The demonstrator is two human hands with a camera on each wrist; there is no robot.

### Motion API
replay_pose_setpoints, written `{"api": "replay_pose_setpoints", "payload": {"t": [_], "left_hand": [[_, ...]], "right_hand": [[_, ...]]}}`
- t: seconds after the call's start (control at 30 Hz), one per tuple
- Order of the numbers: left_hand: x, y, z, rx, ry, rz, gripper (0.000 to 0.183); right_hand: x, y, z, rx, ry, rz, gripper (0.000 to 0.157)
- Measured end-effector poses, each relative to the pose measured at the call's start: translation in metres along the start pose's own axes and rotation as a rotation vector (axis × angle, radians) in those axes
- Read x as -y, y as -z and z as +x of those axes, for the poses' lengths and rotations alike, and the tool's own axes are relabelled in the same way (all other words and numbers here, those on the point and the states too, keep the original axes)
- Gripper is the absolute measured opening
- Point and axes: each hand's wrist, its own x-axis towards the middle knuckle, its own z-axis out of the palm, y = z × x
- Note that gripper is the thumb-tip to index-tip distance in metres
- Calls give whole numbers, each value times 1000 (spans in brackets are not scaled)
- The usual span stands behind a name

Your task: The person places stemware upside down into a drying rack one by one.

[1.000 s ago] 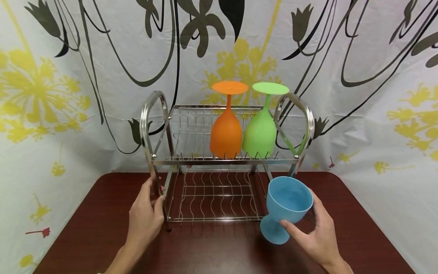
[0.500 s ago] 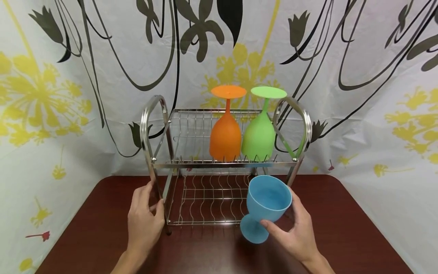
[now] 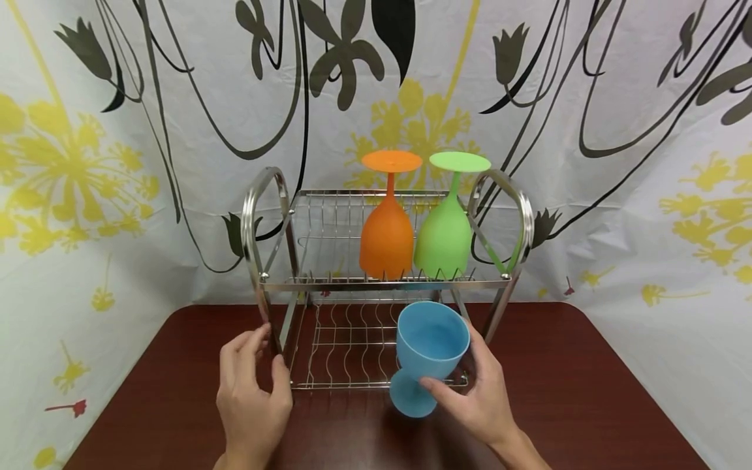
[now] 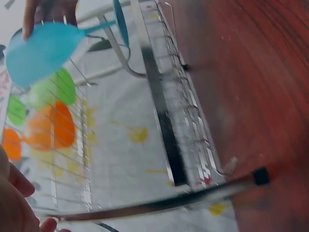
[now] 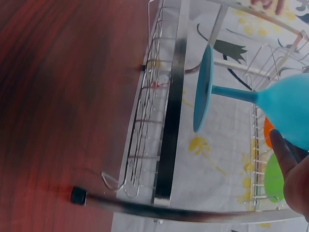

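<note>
My right hand [image 3: 478, 391] holds a blue goblet [image 3: 431, 356] by its bowl, thumb on the near side and fingers on the far right side. The goblet is upright, tilted slightly, in front of the rack's lower tier. In the right wrist view its stem and round foot [image 5: 203, 89] show plainly. My left hand [image 3: 254, 391] is at the left post of the metal dish rack [image 3: 335, 286], fingers loosely bent and thumb apart, holding nothing. On the upper tier an orange goblet [image 3: 386, 241] and a green goblet [image 3: 443, 241] stand upside down, side by side.
The two-tier rack stands on a dark red-brown table [image 3: 158, 391]. Its lower wire tier [image 3: 346, 343] has wavy wires, and curved handles [image 3: 519, 215] rise at both sides. A flower-patterned curtain [image 3: 194, 150] hangs close behind and at the sides.
The right hand has carried the blue goblet leftward, from the rack's right front corner towards the middle. My left hand has loosened from the left post, its fingers opening.
</note>
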Motion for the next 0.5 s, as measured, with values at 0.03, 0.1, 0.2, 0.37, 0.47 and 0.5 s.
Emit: {"api": "replay_pose_setpoints", "payload": {"t": [0.03, 0.1, 0.2, 0.37, 0.47, 0.5], "left_hand": [[-4, 0, 0, -1, -30, -4, 45], [-11, -2, 0, 14, -94, -28, 37], [-20, -7, 0, 96, -124, -80, 32], [-30, -11, -3, 285, -5, -70, 31], [-36, -14, -3, 435, 160, -99, 29], [-38, -15, -3, 480, 218, -115, 30]], "right_hand": [[1, -1, 1, 3, -7, 5, 96], [3, -3, 3, 9, -9, 19, 95], [5, -7, 4, 11, 5, 30, 95], [8, -13, 6, 22, 33, 32, 96], [10, -16, 7, 33, 36, 14, 95], [10, -17, 6, 38, 31, 9, 95]]}}
